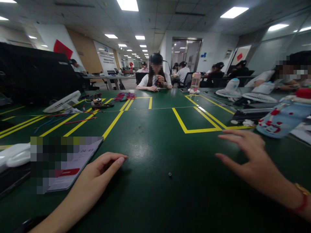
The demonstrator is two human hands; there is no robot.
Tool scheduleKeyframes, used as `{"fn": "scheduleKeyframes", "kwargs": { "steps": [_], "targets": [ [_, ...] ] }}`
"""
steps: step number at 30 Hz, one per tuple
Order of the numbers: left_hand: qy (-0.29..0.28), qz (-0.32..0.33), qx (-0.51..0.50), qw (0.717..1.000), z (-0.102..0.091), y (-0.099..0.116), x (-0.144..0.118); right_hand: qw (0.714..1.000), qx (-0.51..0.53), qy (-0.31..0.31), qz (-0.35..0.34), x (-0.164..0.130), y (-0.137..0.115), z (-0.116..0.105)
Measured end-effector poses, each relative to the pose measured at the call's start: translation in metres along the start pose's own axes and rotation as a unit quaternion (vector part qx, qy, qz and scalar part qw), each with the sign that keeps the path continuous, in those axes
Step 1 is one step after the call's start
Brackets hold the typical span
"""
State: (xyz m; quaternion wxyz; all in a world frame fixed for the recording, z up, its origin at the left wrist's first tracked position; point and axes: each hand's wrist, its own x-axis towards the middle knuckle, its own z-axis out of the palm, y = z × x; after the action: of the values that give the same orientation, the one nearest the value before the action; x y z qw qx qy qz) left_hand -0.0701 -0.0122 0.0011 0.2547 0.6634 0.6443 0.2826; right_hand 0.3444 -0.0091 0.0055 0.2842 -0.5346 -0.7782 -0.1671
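Observation:
A small dark ring-shaped piece [170, 175], like a nut or short bushing, lies on the green table [148, 200] between my hands, apart from both. My left hand [103, 170] is low over the table to its left, fingers loosely bent and the thumb close along the index finger; nothing shows in it. Beside that hand is a tablet or phone [70, 168] with a lit screen, partly pixelated. On the other side my right hand [245, 152] hovers open, thumb and fingers spread, holding nothing. A red band [301, 204] circles the right wrist.
At right stand a blue bottle [277, 116] and white fans [229, 90]. Across the table sits a person [155, 77] near a clear bottle [195, 83]. Tangled wires [123, 96], another fan [63, 102] and a black monitor [36, 74] are at left. Yellow tape [202, 130] marks the tabletop.

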Motion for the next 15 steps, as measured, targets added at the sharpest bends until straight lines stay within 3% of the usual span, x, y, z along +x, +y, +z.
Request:
{"fn": "scheduleKeyframes", "kwargs": {
  "steps": [2, 4, 7, 10, 13, 15],
  "targets": [
    [0.000, 0.007, 0.012, 1.000, 0.000, 0.000, 0.000, 0.985, 0.108, -0.125, -0.045, 0.011, -0.051, 0.010],
    [-0.001, 0.016, 0.023, 1.000, 0.000, -0.001, 0.000, 0.958, 0.186, -0.209, -0.057, 0.021, -0.091, 0.020],
    [-0.002, 0.026, 0.035, 0.999, 0.000, 0.000, 0.000, 0.936, 0.241, -0.250, -0.051, 0.033, -0.113, 0.029],
    [0.001, 0.031, 0.041, 0.999, 0.000, 0.002, 0.000, 0.958, 0.212, -0.190, -0.008, 0.039, -0.083, 0.019],
    [-0.008, 0.033, 0.031, 0.999, 0.002, 0.002, -0.001, 0.990, 0.092, -0.083, 0.066, 0.032, -0.019, -0.005],
    [-0.024, 0.035, 0.022, 0.999, 0.003, 0.001, -0.001, 0.989, -0.020, -0.061, 0.134, 0.021, 0.029, -0.021]
  ]
}}
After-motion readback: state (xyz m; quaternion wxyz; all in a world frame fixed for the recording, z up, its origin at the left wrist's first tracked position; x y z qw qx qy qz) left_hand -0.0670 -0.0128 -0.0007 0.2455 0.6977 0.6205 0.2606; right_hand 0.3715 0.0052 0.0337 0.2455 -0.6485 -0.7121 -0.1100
